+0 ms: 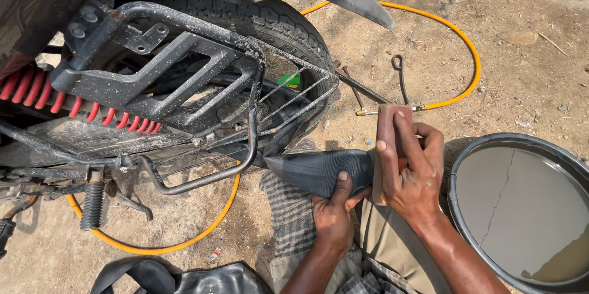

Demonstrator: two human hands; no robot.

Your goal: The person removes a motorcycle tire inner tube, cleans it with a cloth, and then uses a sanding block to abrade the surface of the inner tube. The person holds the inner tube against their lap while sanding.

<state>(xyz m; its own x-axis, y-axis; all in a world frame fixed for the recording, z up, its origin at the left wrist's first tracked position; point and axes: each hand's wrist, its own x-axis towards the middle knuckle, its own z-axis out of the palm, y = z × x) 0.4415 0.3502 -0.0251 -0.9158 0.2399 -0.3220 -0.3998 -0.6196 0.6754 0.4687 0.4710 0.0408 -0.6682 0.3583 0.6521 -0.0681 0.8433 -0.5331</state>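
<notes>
Here the black inner tube (319, 171) lies stretched across the person's knee, near the rear tyre (270, 21) of the motorcycle. The left hand (334, 214) pins it down, thumb pressed on top and the other fingers curled underneath. The right hand (410, 171) grips a brownish rubbing block (386, 147), fingers wrapped close together over its back, its face set against the tube. The rubber looks soft, light and floppy (likely to slide or bunch under pressure), so it seems best held taut close beside the worked patch. A round basin of water (457, 208) sits on the dirt by the right forearm, and a yellow hose (466, 48) loops across the ground beyond.
</notes>
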